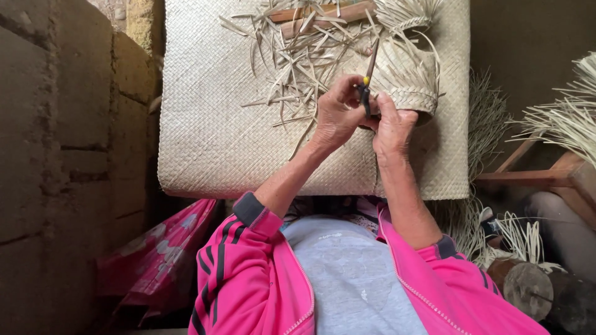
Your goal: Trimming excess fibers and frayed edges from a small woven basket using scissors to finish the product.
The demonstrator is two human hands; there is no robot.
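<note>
Head view: a woven mat, pale straw in colour and roughly square, covers the tabletop; its near edge runs just above the person's chest. Loose straw strips lie scattered over the far middle of the mat; two brown wooden sticks lie under them at the far edge. A half-woven basket, same pale straw, lies on its side at the far right of the mat, its braided rim facing the person and unwoven strips fanning out above it.

Left hand: raised over the mat just left of the basket; fingers curled together around the dark handles of a pair of scissors, which carry a small yellow mark; the blades point up and away, over the basket's edge. Right hand: touching the left hand and the scissor handles, thumb up against the basket rim; fingers folded under, and whether they clamp the rim or the handles cannot be told.

Both sleeves pink with dark stripes and dark cuffs; grey shirt beneath. A pink patterned bag lies low on the left beside a rough stone wall; bundles of straw and a wooden frame stand to the right, well apart from the hands. No labels or signs are legible.
</note>
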